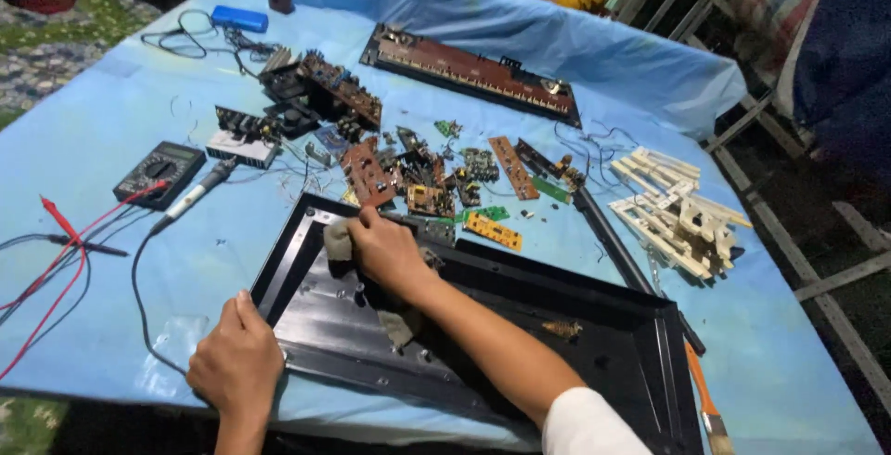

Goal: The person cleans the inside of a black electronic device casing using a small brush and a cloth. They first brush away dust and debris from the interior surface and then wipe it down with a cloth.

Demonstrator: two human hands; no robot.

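A long black plastic casing [520,279] lies open side up on the blue table cover in front of me. My right hand [385,251] presses a grey cloth [339,240] against the casing's inner far-left corner. More of the cloth trails under my forearm. My left hand [237,362] rests on the casing's near-left edge, fingers curled over it and holding it down.
Several brown and green circuit boards [418,181] lie scattered beyond the casing. A long keyboard board [473,74], white piano keys [673,209], a multimeter [160,173] with red leads, a soldering iron [190,197] and a brush [707,404] lie around. Another person sits at the far side.
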